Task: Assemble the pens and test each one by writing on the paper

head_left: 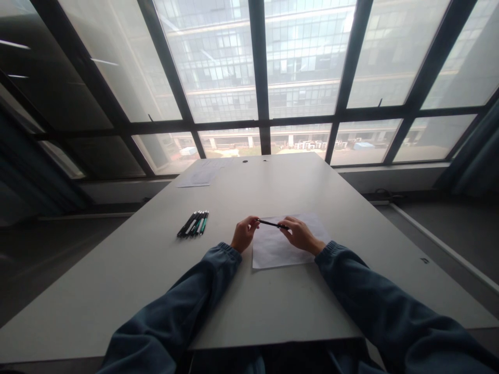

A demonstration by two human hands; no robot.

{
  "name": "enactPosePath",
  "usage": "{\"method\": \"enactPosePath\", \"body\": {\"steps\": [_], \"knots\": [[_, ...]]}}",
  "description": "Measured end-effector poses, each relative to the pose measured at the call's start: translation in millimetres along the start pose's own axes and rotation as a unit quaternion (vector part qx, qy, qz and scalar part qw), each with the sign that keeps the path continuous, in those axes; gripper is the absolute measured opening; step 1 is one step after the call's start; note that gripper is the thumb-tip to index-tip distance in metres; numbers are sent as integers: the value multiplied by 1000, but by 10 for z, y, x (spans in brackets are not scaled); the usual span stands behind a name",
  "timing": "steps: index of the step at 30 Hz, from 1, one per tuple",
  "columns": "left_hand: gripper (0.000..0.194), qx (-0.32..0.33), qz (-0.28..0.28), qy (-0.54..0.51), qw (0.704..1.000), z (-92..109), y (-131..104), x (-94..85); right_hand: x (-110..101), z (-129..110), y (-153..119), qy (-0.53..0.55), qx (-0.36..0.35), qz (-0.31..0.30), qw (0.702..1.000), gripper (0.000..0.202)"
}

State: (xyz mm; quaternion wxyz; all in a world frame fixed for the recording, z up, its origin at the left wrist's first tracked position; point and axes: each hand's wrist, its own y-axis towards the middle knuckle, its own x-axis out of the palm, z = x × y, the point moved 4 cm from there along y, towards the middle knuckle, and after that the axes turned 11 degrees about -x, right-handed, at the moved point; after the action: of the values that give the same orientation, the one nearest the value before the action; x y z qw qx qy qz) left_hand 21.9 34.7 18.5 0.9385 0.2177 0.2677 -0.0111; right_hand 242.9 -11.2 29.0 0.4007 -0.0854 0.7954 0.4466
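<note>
A slim dark pen (268, 224) is held level between my two hands, over a white sheet of paper (280, 252). The fingertips of my left hand (245, 232) pinch its left end, near the sheet's upper left corner. On its right end the fingers of my right hand (301, 235) are closed, above the middle of the sheet. Off to the left, a row of several black and green pens (193, 224) lies side by side on the white table (230, 311). Which end of the held pen is the tip I cannot make out.
Printed papers (197, 175) lie at the table's far left. Two small dark items (245, 161) sit near the far edge. A dark mark (424, 260) shows on the right side. Tall windows (300, 62) stand beyond the table, with curtains (473, 140) at both sides.
</note>
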Motion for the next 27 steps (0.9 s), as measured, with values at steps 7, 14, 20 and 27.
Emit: {"method": "enactPosePath", "body": {"steps": [7,14,20,27], "knots": [[29,-29,-9,-3,1000,-14,3,-10,-12,72,0,-48,27,17,998,9],[29,-17,-44,56,997,-98,38,47,-281,257,44,-107,143,125,976,21],[33,-12,-49,58,997,-49,35,37,-749,882,-104,-186,244,206,929,30],[43,-43,-65,26,997,-54,14,14,-974,1550,-532,-267,366,186,872,34]]}}
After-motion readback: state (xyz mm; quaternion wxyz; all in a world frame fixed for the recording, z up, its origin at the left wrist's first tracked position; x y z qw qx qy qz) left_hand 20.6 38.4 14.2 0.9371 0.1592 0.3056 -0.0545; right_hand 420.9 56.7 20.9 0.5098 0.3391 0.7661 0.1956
